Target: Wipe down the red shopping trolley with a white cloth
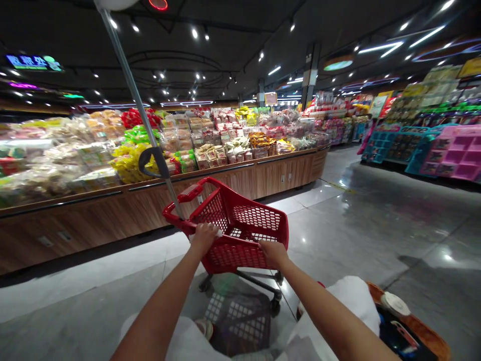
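Note:
A red plastic shopping cart stands side-on right in front of me, its basket holding nothing that I can see. My left hand is closed over the near rim close to the handle end; something small and white shows at its fingers. Farther along the same rim, my right hand grips near the front of the basket, fingers curled over the edge. A grey metal pole with a dark grey hook-like bracket rises from the handle end of the cart.
A long wood-panelled display counter heaped with packaged food runs behind the cart. At the right, pink plastic racks and teal racks stand on the grey floor. An orange-brown basket with items lies low at my right.

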A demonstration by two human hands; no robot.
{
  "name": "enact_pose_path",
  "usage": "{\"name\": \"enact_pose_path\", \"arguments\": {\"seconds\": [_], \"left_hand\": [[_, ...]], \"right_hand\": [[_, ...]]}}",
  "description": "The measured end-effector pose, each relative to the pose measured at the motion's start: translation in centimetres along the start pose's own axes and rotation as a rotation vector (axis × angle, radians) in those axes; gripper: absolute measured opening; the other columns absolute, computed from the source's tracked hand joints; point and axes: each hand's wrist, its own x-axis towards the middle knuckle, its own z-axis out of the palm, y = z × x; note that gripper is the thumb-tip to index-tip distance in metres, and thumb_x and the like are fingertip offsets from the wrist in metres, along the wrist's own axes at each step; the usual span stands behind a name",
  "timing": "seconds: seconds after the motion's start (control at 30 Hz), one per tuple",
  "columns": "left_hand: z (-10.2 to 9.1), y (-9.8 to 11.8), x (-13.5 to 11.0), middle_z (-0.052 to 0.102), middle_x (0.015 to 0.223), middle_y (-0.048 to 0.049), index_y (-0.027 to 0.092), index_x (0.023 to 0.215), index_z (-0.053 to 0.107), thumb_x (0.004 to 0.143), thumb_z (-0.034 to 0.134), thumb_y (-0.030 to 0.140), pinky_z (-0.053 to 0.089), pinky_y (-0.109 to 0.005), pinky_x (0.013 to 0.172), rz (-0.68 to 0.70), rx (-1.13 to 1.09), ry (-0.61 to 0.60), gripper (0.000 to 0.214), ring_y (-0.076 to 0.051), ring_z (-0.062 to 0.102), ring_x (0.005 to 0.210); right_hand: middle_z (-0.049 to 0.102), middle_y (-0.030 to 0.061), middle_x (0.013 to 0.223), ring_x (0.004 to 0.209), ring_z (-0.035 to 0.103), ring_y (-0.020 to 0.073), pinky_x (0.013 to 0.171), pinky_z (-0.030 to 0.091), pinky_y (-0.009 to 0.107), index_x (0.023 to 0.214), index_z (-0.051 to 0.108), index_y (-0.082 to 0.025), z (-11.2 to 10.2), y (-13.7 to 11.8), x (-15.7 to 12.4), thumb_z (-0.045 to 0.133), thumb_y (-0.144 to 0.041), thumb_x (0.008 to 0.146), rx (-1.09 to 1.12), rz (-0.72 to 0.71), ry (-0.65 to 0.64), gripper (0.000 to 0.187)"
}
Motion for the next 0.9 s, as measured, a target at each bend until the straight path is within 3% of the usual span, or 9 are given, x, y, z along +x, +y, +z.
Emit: {"name": "enact_pose_path", "arguments": {"seconds": [0.1,0.2,0.3,0.37,0.53,0.6,0.63,0.73,0.9], "left_hand": [[1.1,6.0,0.3,0.063,0.107,-0.0094,0.019,0.105,0.061,0.090,0.051,0.023,0.037,-0.046,0.095,0.008,-0.049,-0.054,0.019,-0.027,0.053,0.106],[2.7,12.8,0.8,0.061,0.112,-0.0102,0.020,0.110,0.058,0.091,0.048,0.021,0.038,-0.045,0.093,0.085,-0.120,-0.009,0.022,-0.026,0.052,0.106],[3.5,14.6,1.1,0.059,0.115,-0.0109,0.022,0.116,0.056,0.091,0.046,0.016,0.041,-0.045,0.089,0.175,-0.134,0.039,0.028,-0.026,0.052,0.105],[3.3,11.8,1.0,0.060,0.113,-0.0093,0.025,0.118,0.056,0.090,0.046,0.016,0.043,-0.041,0.086,0.244,-0.116,0.030,0.031,-0.025,0.053,0.102],[0.6,-1.7,-0.6,0.061,0.111,-0.0087,0.025,0.106,0.062,0.086,0.052,0.011,0.040,-0.046,0.096,0.128,-0.014,0.117,0.027,-0.025,0.053,0.107],[-0.2,-4.7,-1.1,0.062,0.109,-0.0092,0.023,0.103,0.063,0.084,0.056,0.013,0.037,-0.048,0.100,0.115,0.004,0.138,0.023,-0.026,0.053,0.107],[-0.3,-5.0,-1.1,0.063,0.106,-0.0096,0.021,0.101,0.064,0.084,0.058,0.016,0.037,-0.049,0.100,0.097,0.012,0.134,0.019,-0.027,0.053,0.106],[0.6,-1.2,-0.7,0.064,0.097,-0.0103,0.018,0.095,0.064,0.087,0.054,0.019,0.039,-0.050,0.096,0.004,0.011,0.105,0.013,-0.027,0.055,0.099],[3.6,11.4,0.7,0.060,0.109,-0.0093,0.019,0.108,0.059,0.091,0.052,0.028,0.036,-0.050,0.098,0.037,-0.142,0.113,0.020,-0.026,0.051,0.106]], "right_hand": [[0.072,0.0049,0.099,0.088,0.065,0.0187,0.068,0.036,0.026,0.105,0.063,-0.026,0.2,-0.5,0.1,0.031,-0.037,0.100,0.010,-0.004,0.012,0.034],[0.072,0.0047,0.098,0.087,0.065,0.0190,0.069,0.036,0.026,0.106,0.064,-0.025,0.2,-0.9,0.1,0.033,-0.034,0.100,0.028,-0.007,0.028,0.033],[0.072,0.0036,0.099,0.088,0.065,0.0192,0.069,0.037,0.027,0.106,0.064,-0.027,0.0,-0.8,0.2,0.034,-0.034,0.099,0.051,-0.033,0.043,0.032],[0.072,0.0037,0.099,0.088,0.065,0.0194,0.068,0.036,0.027,0.106,0.064,-0.027,-0.1,-0.6,0.4,0.034,-0.036,0.099,0.051,-0.039,0.045,0.032],[0.072,0.0046,0.099,0.088,0.066,0.0195,0.066,0.035,0.026,0.107,0.063,-0.027,-0.2,0.0,1.1,0.032,-0.038,0.100,0.028,-0.047,0.018,0.034],[0.072,0.0051,0.098,0.087,0.066,0.0196,0.066,0.035,0.026,0.107,0.063,-0.026,-0.1,0.0,1.4,0.031,-0.039,0.101,0.023,-0.057,0.020,0.035],[0.072,0.0053,0.098,0.087,0.066,0.0197,0.066,0.036,0.027,0.107,0.063,-0.026,-0.1,-0.1,1.5,0.030,-0.039,0.101,0.020,-0.057,0.023,0.035],[0.072,0.0056,0.098,0.088,0.066,0.0198,0.067,0.037,0.027,0.106,0.063,-0.025,0.1,-0.4,1.5,0.031,-0.039,0.101,0.022,-0.049,0.032,0.035],[0.072,0.0052,0.098,0.089,0.065,0.0195,0.070,0.038,0.027,0.108,0.064,-0.025,-0.1,-0.9,1.2,0.033,-0.034,0.100,0.049,-0.033,0.039,0.033]]}}
